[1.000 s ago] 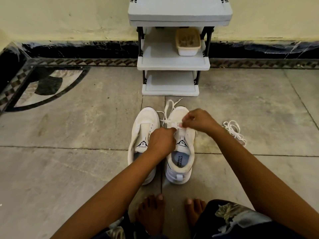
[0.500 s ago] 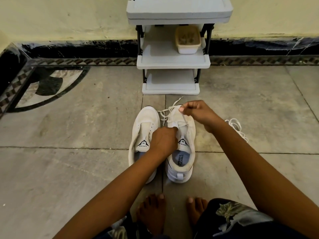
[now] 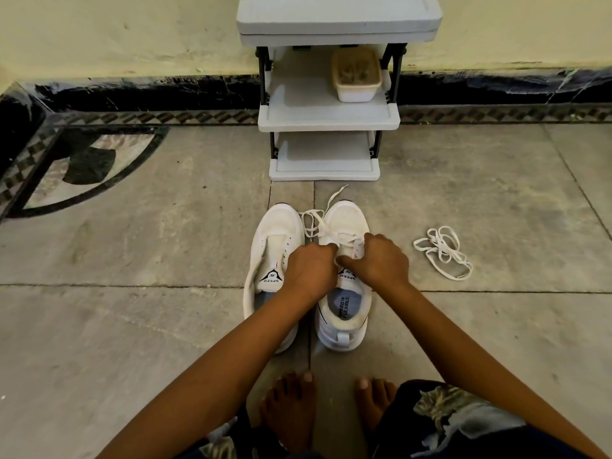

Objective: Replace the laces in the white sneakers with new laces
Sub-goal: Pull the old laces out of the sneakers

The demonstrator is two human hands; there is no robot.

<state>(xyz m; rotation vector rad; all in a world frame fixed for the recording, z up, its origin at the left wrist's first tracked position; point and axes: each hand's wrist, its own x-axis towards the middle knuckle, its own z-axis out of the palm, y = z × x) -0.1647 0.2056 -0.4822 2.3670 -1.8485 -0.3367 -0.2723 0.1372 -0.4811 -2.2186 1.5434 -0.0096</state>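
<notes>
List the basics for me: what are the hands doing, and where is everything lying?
Left hand: grips the lace on the right sneaker
Right hand: pinches the same lace
Left sneaker: beside the right one, no lace showing
Loose lace: tangled on the floor, right of the sneakers, apart from them
Rack: against the wall, a tub on its middle shelf

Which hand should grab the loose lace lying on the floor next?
The right hand, probably: the loose lace lies on its side of the sneakers, while the left hand would cross over. Both grip the threaded lace.
</notes>
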